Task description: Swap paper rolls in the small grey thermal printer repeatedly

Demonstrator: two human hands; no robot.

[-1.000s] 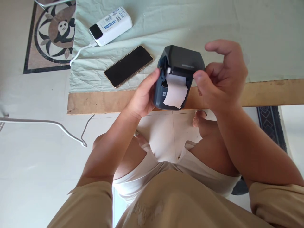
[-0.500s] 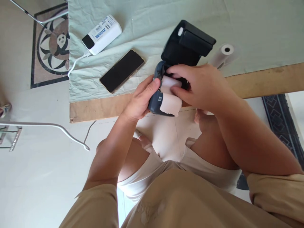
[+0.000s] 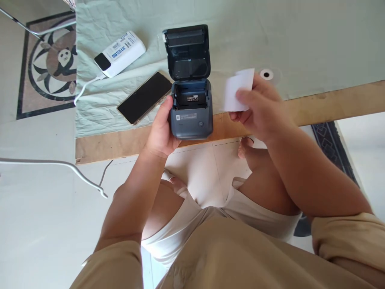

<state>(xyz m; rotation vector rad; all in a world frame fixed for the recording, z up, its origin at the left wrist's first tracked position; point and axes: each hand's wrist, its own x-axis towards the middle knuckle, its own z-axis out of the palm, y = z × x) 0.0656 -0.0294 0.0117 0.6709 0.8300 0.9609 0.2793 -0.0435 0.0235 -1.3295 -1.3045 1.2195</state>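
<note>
The left hand [image 3: 161, 130] reaches forward from a bent forearm and wraps the left side of a small dark thermal printer [image 3: 191, 108], thumb on the near left corner and fingers behind the casing, its grip clenched around the body. The printer sits at the near edge of the tabletop [image 3: 331, 106], partly over the bare wooden strip, with its lid [image 3: 187, 52] swung fully open toward 12 o'clock so the hollow paper bay [image 3: 190, 95] faces up.

The right hand [image 3: 258, 108] is lifted at 3 o'clock from the printer, apart from it, wrist cocked and palm turned inward. Its grip is pinched on a paper roll [image 3: 239, 90], thumb across the front of the white sheet and the fingers curled behind; how much of the roll lies inside the palm cannot be told.

A second paper roll [image 3: 266, 74] stands on end on the pale green cloth [image 3: 300, 40] just beyond the right hand at 1 o'clock. A smartphone [image 3: 144, 97] lies screen-up at 9 o'clock from the printer, just beside the left thumb. A white power bank [image 3: 120, 53] with its cable [image 3: 86, 83] lies at 10 o'clock.
</note>
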